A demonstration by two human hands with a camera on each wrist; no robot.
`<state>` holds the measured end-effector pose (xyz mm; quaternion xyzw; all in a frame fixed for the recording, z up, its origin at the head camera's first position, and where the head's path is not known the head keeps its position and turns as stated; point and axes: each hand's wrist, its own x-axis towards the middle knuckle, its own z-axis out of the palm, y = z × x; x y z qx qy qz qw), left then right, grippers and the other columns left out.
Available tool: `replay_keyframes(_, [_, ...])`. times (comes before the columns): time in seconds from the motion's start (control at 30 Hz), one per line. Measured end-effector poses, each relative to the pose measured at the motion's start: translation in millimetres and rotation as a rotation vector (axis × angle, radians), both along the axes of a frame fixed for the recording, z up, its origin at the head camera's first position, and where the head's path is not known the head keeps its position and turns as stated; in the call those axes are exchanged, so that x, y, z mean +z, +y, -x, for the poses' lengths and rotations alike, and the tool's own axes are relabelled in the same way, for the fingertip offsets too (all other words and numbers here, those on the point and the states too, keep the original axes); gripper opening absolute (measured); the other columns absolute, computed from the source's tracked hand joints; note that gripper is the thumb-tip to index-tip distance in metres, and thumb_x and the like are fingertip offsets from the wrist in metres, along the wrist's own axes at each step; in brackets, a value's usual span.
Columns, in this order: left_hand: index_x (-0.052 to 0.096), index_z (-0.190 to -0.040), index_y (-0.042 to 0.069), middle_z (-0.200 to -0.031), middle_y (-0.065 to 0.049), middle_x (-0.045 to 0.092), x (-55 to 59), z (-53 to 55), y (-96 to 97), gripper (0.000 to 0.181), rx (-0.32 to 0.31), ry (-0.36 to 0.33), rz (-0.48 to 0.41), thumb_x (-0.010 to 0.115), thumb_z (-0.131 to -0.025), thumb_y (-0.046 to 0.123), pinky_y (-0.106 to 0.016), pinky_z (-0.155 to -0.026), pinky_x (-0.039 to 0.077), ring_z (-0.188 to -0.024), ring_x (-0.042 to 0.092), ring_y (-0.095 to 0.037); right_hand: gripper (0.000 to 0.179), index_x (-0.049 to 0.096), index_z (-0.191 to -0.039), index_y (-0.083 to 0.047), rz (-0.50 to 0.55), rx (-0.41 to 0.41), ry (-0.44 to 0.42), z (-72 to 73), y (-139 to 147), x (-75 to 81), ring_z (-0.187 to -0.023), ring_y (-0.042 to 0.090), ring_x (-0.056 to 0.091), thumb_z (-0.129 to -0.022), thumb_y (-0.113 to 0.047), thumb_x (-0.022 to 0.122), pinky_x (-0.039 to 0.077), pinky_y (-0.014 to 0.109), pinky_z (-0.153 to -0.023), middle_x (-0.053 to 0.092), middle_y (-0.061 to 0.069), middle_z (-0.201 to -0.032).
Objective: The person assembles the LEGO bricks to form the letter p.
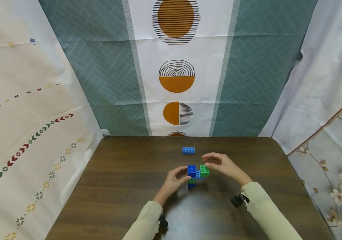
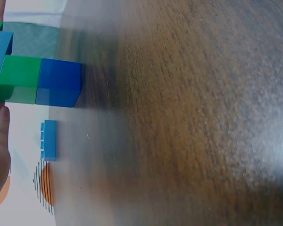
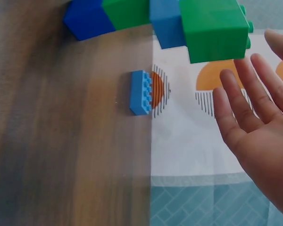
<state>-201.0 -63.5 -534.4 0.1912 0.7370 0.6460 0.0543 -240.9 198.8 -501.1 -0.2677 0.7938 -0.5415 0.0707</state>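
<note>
A small structure of toy building bricks stands in front of me. It has a dark blue brick (image 1: 191, 170) on top at the left, a green brick (image 1: 204, 170) at the right, and a light blue brick (image 3: 167, 23) bridging beneath them. Under that, a green brick (image 2: 20, 79) sits over a dark blue brick (image 2: 59, 83). My left hand (image 1: 174, 181) grips the structure's left side, thumb in front of the top dark blue brick. Beside the upper green brick, my right hand (image 1: 223, 165) has its fingers spread and extended, fingertips right at the brick's edge.
Another light blue brick (image 1: 188, 150) lies on the brown table (image 1: 123, 173), farther back than the structure. Patterned cloths hang behind the table (image 1: 105, 66) and on both sides.
</note>
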Motion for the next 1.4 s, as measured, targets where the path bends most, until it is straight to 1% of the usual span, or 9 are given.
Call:
replay_keyframes(0.17, [0.06,-0.12,-0.008,-0.118,-0.024,0.063,0.3,-1.1,0.5,0.035,0.0,0.004,-0.007,0.068,-0.087,-0.001,-0.053,-0.098,0.044,-0.112,0.059,-0.036,0.035,0.058,-0.129,-0.007,0.029,-0.065,0.01,14.2,-3,2.6,-0.106,0.022,0.06,-0.095,-0.013,0.062,0.051,0.022,-0.088,0.064,0.011,-0.116])
replay_keyframes(0.23, [0.06,-0.121,-0.008,-0.119,-0.023,0.063,0.8,-1.2,0.5,0.035,0.0,0.003,-0.005,0.068,-0.087,-0.001,-0.053,-0.099,0.044,-0.113,0.059,-0.035,0.036,0.056,-0.13,-0.005,0.039,-0.081,0.004,20.0,-4,4.5,-0.108,0.027,0.059,-0.095,-0.011,0.061,0.051,0.021,-0.088,0.063,0.015,-0.119])
replay_keyframes(0.37, [0.06,-0.121,-0.008,-0.119,-0.023,0.063,1.4,-1.1,0.2,0.035,0.003,0.012,-0.002,0.068,-0.088,0.0,-0.053,-0.098,0.045,-0.113,0.059,-0.035,0.037,0.054,-0.13,0.002,0.052,-0.077,0.006,25.3,-11,17.7,-0.113,0.039,0.056,-0.095,-0.006,0.06,0.05,0.022,-0.091,0.06,0.022,-0.123])
replay_keyframes(0.47, [0.059,-0.121,-0.008,-0.119,-0.023,0.063,1.4,-0.7,-0.2,0.035,-0.002,0.009,-0.005,0.068,-0.088,0.0,-0.053,-0.098,0.045,-0.113,0.059,-0.034,0.037,0.053,-0.13,0.005,0.053,-0.077,0.005,28.2,-16,24.2,-0.114,0.042,0.055,-0.094,-0.003,0.06,0.051,0.026,-0.092,0.058,0.026,-0.125])
replay_keyframes(0.6, [0.059,-0.122,-0.007,-0.12,-0.022,0.063,0.6,-0.4,-0.5,0.035,-0.005,0.01,-0.002,0.067,-0.088,0.001,-0.051,-0.098,0.045,-0.113,0.059,-0.033,0.037,0.054,-0.129,0.005,0.06,-0.11,-0.004,40.7,-18,12.8,-0.114,0.042,0.056,-0.093,-0.004,0.061,0.052,0.03,-0.092,0.056,0.029,-0.126])
replay_keyframes(0.83, [0.06,-0.122,-0.004,-0.12,-0.019,0.063,-1.2,0.1,-0.9,0.035,-0.003,0.002,0.013,0.068,-0.089,0.003,-0.046,-0.099,0.046,-0.114,0.059,-0.029,0.041,0.055,-0.13,0.001,0.102,-0.165,-0.04,73.1,-22,-31.3,-0.115,0.04,0.056,-0.092,-0.01,0.065,0.051,0.039,-0.094,0.056,0.027,-0.129])
replay_keyframes(0.9, [0.06,-0.121,-0.005,-0.119,-0.02,0.063,-1.3,0.3,-0.9,0.035,-0.005,0.013,0.009,0.068,-0.088,0.002,-0.046,-0.098,0.046,-0.113,0.06,-0.03,0.043,0.054,-0.132,0.0,0.102,-0.17,-0.051,78.6,-24,-38.2,-0.115,0.04,0.055,-0.092,-0.013,0.066,0.051,0.04,-0.094,0.055,0.027,-0.13])
replay_keyframes(1.1, [0.059,-0.121,-0.009,-0.119,-0.026,0.062,-2.4,-0.2,-0.3,0.035,-0.025,0.038,-0.022,0.068,-0.087,0.0,-0.053,-0.097,0.045,-0.113,0.058,-0.038,0.046,0.053,-0.134,-0.002,0.111,-0.195,-0.131,88.3,-31,-50.1,-0.119,0.039,0.053,-0.091,-0.01,0.067,0.048,0.049,-0.097,0.052,0.025,-0.134])
replay_keyframes(1.4, [0.06,-0.121,-0.007,-0.119,-0.023,0.062,-2.7,0.6,-0.9,0.035,-0.014,0.037,-0.005,0.068,-0.087,0.001,-0.05,-0.097,0.046,-0.113,0.059,-0.036,0.057,0.039,-0.143,0.002,0.023,-0.189,-0.228,96.7,-40,-62.4,-0.128,0.041,0.045,-0.093,-0.008,0.064,0.04,0.053,-0.103,0.042,0.024,-0.144])
